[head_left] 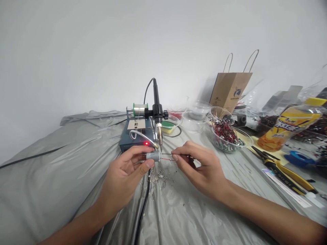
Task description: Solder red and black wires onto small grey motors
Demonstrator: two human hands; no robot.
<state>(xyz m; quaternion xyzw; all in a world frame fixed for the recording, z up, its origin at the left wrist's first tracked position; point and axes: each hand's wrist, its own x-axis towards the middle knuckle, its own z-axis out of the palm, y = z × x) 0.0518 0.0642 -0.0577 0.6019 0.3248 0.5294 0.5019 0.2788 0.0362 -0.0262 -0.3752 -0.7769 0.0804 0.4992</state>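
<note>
Between the thumb and fingers of my left hand (130, 166) is a small grey cylindrical part (152, 157), lying sideways. My right hand (198, 161) pinches a thin black wire (166, 154) that runs to the right end of this part. A red wire (166, 159) also extends from that end toward my right fingers. Just above the part, the tip of a soldering iron (160, 136) points down from its black clamp. A silver tube (144, 135) ends beside the tip. Behind stands a blue solder station (125, 137) with a lit red light and a solder spool (140, 110).
Clear bowls (194, 121), a bowl of red and black wires (224, 134) and a yellow-green sponge (167, 126) stand behind my right hand. Farther right are a paper bag (227, 90), a bottle (291, 126), pliers (286, 173) and blue tape (298, 158). Solder scraps (159, 177) lie below the part.
</note>
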